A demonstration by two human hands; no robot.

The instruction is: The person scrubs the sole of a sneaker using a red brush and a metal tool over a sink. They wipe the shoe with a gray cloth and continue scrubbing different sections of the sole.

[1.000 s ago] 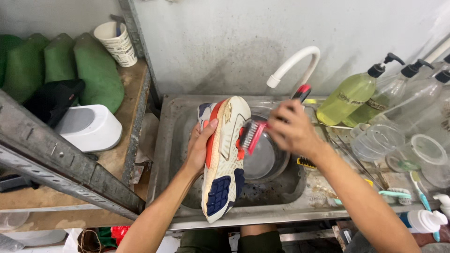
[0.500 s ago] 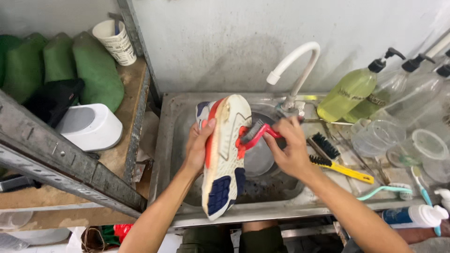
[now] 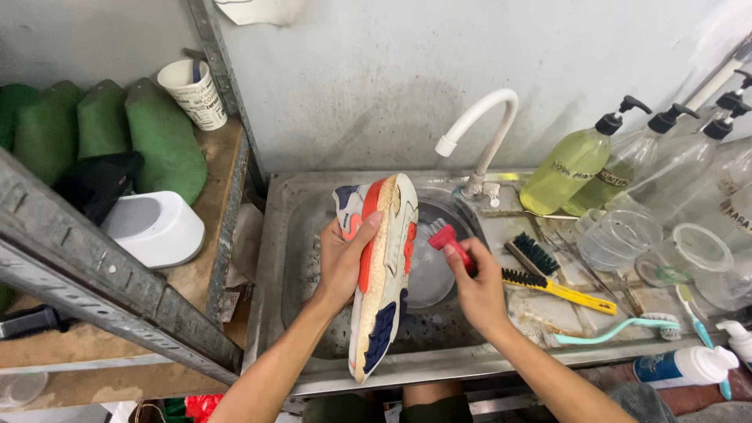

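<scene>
Left hand (image 3: 342,262) raised, palm inward, fingers wrapped closed, thumb extended upward; right hand (image 3: 478,283) fisted, knuckles up, just beside it; both forearms angled inward from below

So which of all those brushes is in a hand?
The red brush, held in the right hand beside the shoe. The yellow-handled brush, dark-bristled brush and mint toothbrush lie untouched on the sink's ledge.

Even, soft daylight, mild glare on the wet sink rim (image 3: 501,362), wide-angle bending at edges.
</scene>
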